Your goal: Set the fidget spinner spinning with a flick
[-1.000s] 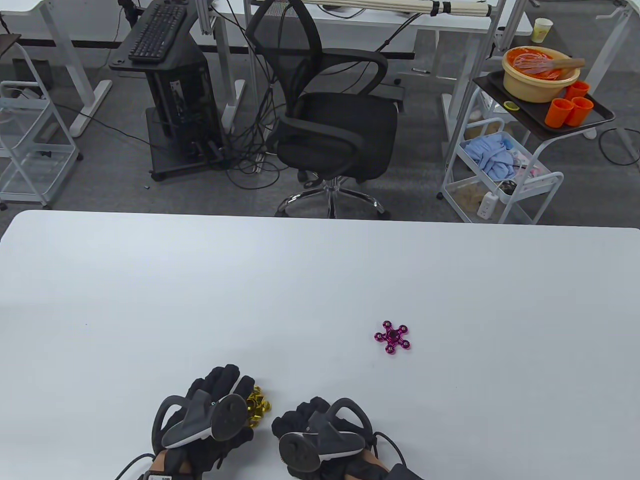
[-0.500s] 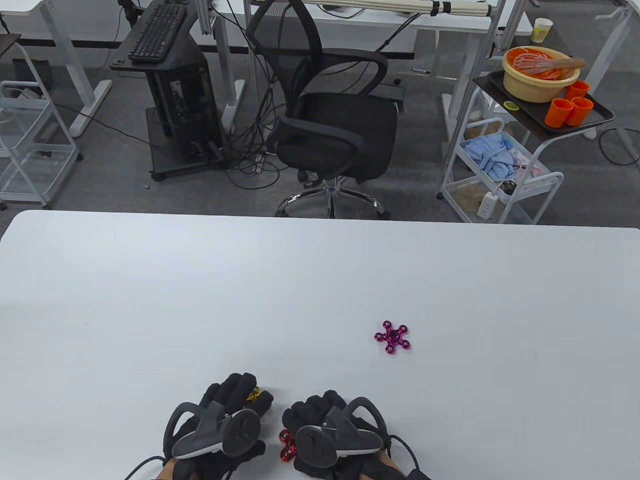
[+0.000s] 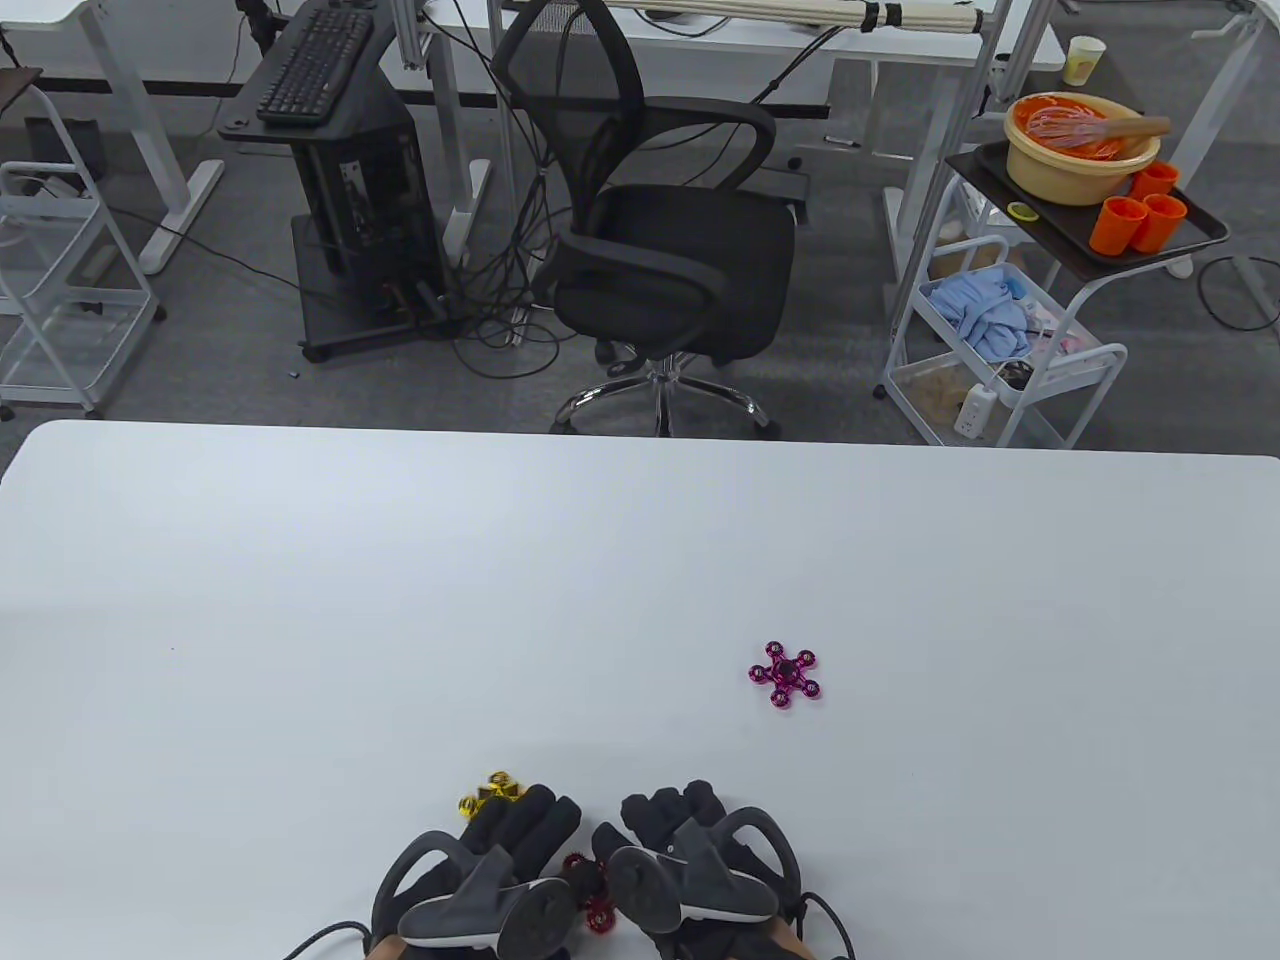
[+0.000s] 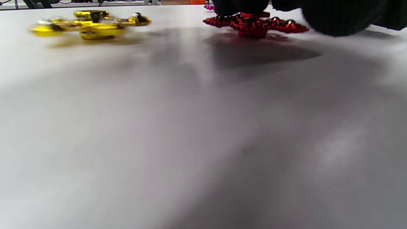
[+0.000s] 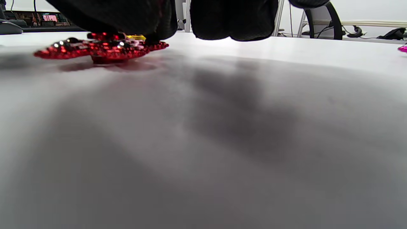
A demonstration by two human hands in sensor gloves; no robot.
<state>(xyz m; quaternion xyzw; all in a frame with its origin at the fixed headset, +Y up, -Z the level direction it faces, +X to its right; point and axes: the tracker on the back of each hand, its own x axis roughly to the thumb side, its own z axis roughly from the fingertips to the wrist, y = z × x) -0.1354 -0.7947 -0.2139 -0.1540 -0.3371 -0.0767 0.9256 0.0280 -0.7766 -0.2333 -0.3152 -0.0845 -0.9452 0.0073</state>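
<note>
Red glittery metal fidget spinner (image 3: pixel 588 893) lying flat on the white surface (image 3: pixel 640 600) between left hand (image 3: pixel 490 870) and right hand (image 3: pixel 690 860), whose fingers (image 5: pixel 233 19) touch it, apparently steadying it for a flick; finger posture indeterminate.

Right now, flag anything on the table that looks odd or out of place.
Nothing is spilled or broken. The gold spinner is motion-blurred in the left wrist view, so probably spinning. The red spinner lies flat between the left hand and right hand; the pink spinner sits apart.
</note>
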